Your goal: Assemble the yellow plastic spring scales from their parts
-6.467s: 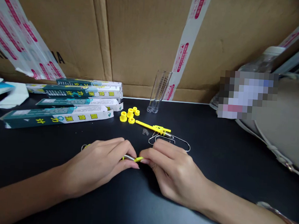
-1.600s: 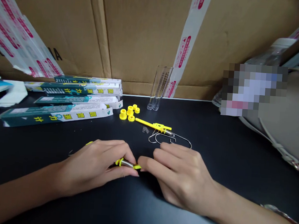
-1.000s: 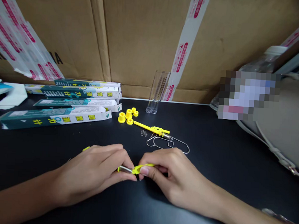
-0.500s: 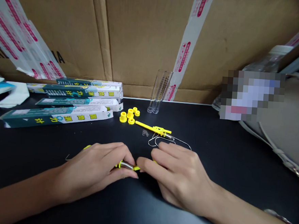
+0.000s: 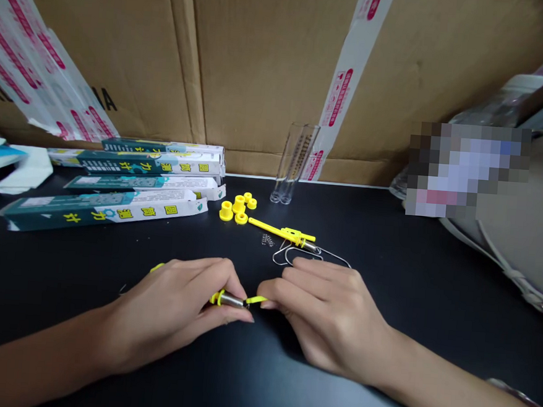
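Left hand (image 5: 175,311): thumb and index finger closed to a narrow gap, gripping a silver coiled metal spring with a yellow plastic collar (image 5: 232,299) at its left end. Other fingers curled, and what they hold can't be told. A yellow plastic tip (image 5: 156,268) shows just beyond the knuckles on the far side; can't tell if it's the same part.

Right hand (image 5: 331,316): thumb and index pinched on a thin yellow plastic strip (image 5: 258,299), remaining fingers folded over. Strip's left end meets the spring's right end at a small dark spot; can't tell if hooked or just touching. Spring and strip sit between the two hands, near side, mid-scene, over the matte black tabletop (image 5: 259,376).

Just beyond the right hand: bent silver wire hooks (image 5: 290,259), partly covered by it, plus a yellow plastic rod assembly with a silver spring (image 5: 288,232), lying flat. Tiny dark metal pieces (image 5: 267,240) beside the rod.

Farther: cluster of short round yellow plastic caps (image 5: 226,211); two clear cylindrical tubes (image 5: 287,167) standing side by side. Far left: long teal-and-white cardboard boxes (image 5: 108,209). Far right: clear plastic bottle (image 5: 516,96), partly pixelated, next to a grey bag (image 5: 529,240).
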The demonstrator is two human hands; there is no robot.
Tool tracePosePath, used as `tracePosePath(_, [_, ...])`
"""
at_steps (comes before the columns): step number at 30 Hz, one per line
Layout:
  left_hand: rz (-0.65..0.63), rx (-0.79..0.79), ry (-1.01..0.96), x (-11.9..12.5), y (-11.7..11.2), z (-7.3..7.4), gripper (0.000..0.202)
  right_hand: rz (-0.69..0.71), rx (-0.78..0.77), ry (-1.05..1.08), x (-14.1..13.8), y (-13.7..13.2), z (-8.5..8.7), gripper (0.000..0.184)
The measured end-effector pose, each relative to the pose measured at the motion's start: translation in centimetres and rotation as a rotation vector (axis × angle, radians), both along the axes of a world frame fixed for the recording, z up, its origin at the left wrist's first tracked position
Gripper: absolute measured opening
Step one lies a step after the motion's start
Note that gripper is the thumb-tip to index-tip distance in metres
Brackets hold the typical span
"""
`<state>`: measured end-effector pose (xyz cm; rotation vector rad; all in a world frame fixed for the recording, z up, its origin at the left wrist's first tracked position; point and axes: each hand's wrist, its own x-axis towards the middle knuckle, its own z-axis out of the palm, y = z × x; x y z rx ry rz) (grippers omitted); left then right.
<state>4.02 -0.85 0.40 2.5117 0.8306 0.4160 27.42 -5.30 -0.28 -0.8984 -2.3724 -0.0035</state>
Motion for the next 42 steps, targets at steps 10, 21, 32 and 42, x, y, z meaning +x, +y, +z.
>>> tracePosePath(10, [0.037, 0.053, -0.019, 0.0, -0.2, -0.2, 0.015, -0.030, -0.311, 0.136, -0.3, -0.6, 0.0, 0.022])
tracePosePath(21, [0.113, 0.118, -0.042, 0.2, -0.3, 0.0, 0.021, -0.103, -0.264, 0.144, -0.8, -1.3, -0.2, 0.022])
tracePosePath(32, [0.087, 0.168, -0.029, 0.4, -0.4, 0.1, 0.018, -0.099, -0.261, 0.120, -0.9, -1.3, -0.1, 0.023])
tracePosePath(42, [0.060, 0.190, -0.049, 0.4, -0.3, -0.1, 0.017, -0.100, -0.251, 0.128, -0.9, -1.5, -0.3, 0.020])
